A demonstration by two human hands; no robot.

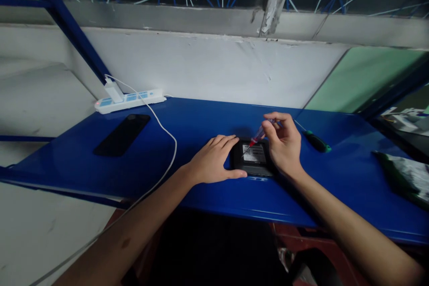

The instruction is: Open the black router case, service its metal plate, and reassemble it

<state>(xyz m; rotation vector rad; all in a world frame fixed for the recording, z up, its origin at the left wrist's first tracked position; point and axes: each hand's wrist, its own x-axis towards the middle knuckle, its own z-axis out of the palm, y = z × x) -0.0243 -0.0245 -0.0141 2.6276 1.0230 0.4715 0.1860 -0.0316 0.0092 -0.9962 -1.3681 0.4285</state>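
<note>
Red-collared screwdriver (257, 136) poised over a labelled black device (263, 170)

The right hand (284, 140) is curled, thumb and fingers closed around the screwdriver's handle, and hides much of it. The thin shaft slants down over the left part of the device; whether its tip touches the casing is hard to make out. The left hand (217, 159) lies open, palm down, with its fingers over the device's left edge and its thumb along the near edge, covering that side. The device's right edge is partly hidden behind the right hand. It lies on the blue table (208, 118), between the two hands.

A pale rectangular label (254, 153) on the device carries dark print too small to read. Smaller marks below it are also illegible.

The device is flat and dark, with rounded corners. The screwdriver's handle looks translucent and purplish, its collar bright red. The table has a smooth, slightly glossy surface. Beyond the right hand lies a screwdriver with a green and black handle (316, 141). To the left, a black slab like a phone (122, 135) lies near a white power strip (134, 99) with blue socket faces. A crumpled, shiny packet (410, 176) is cut off by the right edge of the view.
</note>
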